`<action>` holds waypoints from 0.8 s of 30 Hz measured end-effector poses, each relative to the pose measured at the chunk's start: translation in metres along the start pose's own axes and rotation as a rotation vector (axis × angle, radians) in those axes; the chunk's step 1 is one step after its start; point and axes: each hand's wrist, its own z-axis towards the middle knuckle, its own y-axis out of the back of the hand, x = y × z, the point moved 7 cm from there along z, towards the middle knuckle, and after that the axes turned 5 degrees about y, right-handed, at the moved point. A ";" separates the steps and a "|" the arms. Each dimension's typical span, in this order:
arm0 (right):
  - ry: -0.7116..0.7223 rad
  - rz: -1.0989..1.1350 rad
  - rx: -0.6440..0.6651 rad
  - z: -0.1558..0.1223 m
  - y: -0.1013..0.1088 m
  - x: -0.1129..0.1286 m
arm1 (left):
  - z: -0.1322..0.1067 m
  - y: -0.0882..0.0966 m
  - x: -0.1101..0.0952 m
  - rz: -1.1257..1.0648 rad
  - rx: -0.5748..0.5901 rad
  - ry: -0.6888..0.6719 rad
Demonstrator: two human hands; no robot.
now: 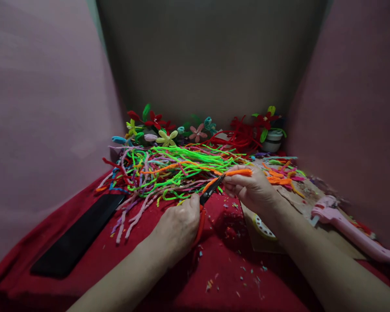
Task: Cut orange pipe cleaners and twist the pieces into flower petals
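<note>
Nearest my camera, two bare forearms reach over a deep red cloth flecked with fuzz clippings. Left hand: wrapped round the red handles of a pair of dark-bladed scissors. Right hand: thumb and fingers pinching a bright orange, fuzzy, pipe-cleaner-like stem at the blade tips, mid-view, by the near side of a tangled, multicoloured heap of similar fuzzy stems. Whether the blades bite the stem or merely touch it, I cannot tell from here.

Handling, as I judge it: next to no weight, soft outside, probably a bendable wire core that keeps a kink. The pile should give good grip, little slip; hard squeezing would likely only flatten the fuzz. Best hold: a fingertip pinch near the blades, skin clear of the edges (a bare wire end may well prick).

Looks: saturated orange, matt, thicker at the right hand, where it seems doubled. Thinner orange lengths lie leftward; whether they join it is unclear to me.
</note>
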 end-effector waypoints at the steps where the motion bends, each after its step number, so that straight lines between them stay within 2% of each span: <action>1: 0.001 -0.005 -0.001 0.000 0.000 0.000 | 0.000 0.000 0.000 -0.004 0.006 -0.001; 8: -0.006 -0.050 0.031 -0.001 -0.001 0.002 | 0.004 0.003 -0.003 -0.129 -0.082 -0.051; 18: -0.022 -0.026 0.010 -0.002 -0.003 -0.001 | 0.004 0.003 -0.005 -0.114 0.042 -0.030; 24: -0.001 -0.010 0.004 0.001 -0.001 0.001 | 0.007 0.003 0.003 -0.264 -0.014 0.019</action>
